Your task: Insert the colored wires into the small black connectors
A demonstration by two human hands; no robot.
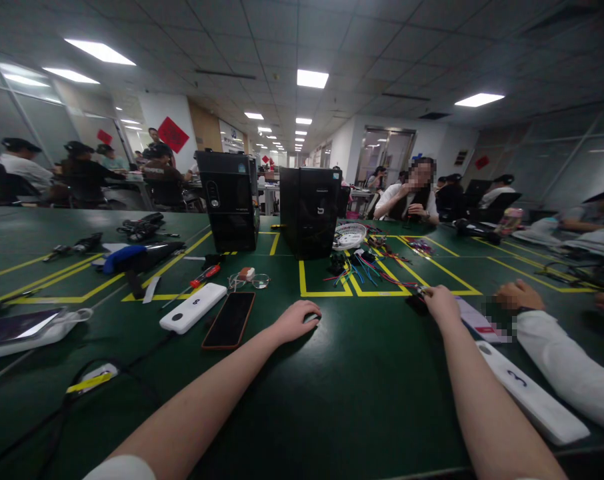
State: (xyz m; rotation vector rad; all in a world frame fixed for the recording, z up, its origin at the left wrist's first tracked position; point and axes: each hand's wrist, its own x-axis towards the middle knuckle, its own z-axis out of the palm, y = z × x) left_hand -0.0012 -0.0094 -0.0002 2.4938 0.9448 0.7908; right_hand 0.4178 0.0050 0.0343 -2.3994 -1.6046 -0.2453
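Note:
My left hand rests on the green table in front of the black computer towers. Its fingers are curled, with a small dark spot at the fingertips that I cannot make out. Farther right, my right hand has its fingers closed at the end of some coloured wires; what they pinch is too small to name. A small black item lies just below those fingertips. Red and blue wires spread over the table between the hands, beyond them. A phone in a brown-edged case lies left of my left hand.
Two computer towers stand upright ahead. A white basket sits beside the right one. White power banks, glasses and a red-handled screwdriver lie about. Another person's sleeved arm rests at right.

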